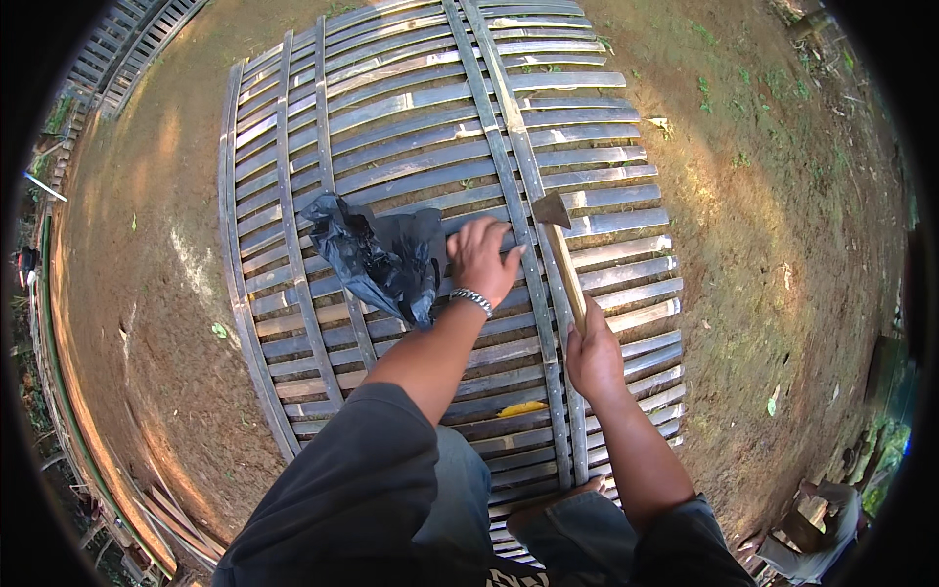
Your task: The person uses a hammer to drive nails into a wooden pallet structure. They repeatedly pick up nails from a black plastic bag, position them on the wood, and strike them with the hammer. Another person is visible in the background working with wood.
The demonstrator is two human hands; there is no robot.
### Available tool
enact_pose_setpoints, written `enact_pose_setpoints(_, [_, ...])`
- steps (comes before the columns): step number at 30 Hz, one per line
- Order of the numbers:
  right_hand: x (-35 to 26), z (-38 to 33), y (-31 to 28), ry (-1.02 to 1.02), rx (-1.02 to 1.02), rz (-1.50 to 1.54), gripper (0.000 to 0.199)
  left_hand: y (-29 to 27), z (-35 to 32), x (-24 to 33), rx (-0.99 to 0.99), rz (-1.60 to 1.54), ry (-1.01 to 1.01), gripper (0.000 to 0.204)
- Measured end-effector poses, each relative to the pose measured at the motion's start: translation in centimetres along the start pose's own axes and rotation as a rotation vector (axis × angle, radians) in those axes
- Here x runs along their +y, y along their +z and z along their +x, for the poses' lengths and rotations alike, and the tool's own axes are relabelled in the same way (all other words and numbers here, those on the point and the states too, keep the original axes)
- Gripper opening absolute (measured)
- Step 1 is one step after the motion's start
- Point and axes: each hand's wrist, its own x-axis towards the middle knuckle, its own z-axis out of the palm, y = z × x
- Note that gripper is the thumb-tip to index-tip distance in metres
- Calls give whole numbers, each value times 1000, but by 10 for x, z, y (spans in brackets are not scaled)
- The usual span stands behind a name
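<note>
A large panel of bamboo slats (411,103), nailed across long rails, lies on the ground below me. My right hand (595,354) is wrapped round the wooden handle of a hatchet (567,269). Its dark, wedge-shaped metal head is at the far end, over the right-hand pair of rails. My left hand (481,259), with a chain bracelet at the wrist, rests on the slats just left of those rails. The thumb stands apart from the fingers, and no held object shows there. Beside that hand a crumpled black plastic bag (377,259) lies on the panel; its contents are hidden.
Brown bare soil (753,293) surrounds the panel. A yellow leaf (522,409) lies on the slats near my knees. Another slatted panel (132,44) stands at the far left. At the lower right another person (822,528) in grey clothing is partly visible.
</note>
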Motion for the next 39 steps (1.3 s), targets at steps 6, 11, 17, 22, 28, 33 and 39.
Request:
enact_pose_setpoints(6, [4,-1,4,3,-61,25,48,-20,-4,-10,-226,282,22,111])
enact_pose_setpoints(11, [13,6,3,-15,-136,-60,49,-12,-8,-20,-180,276,75,112])
enact_pose_setpoints(17, [3,7,-5,-134,21,23,52,-14,-8,-21,-166,245,81,113])
enact_pose_setpoints(22, [8,18,-5,-65,-56,-109,54,-8,-5,-27,-92,206,124,113])
enact_pose_setpoints(28, [12,10,-2,-79,-58,-124,53,-4,-9,-28,-62,153,141,112])
enact_pose_setpoints(33, [8,7,-2,-162,39,-58,52,-6,-10,-30,-29,144,171,111])
enact_pose_setpoints(39, [25,9,8,-29,-174,-156,51,-6,-8,-26,-64,154,144,112])
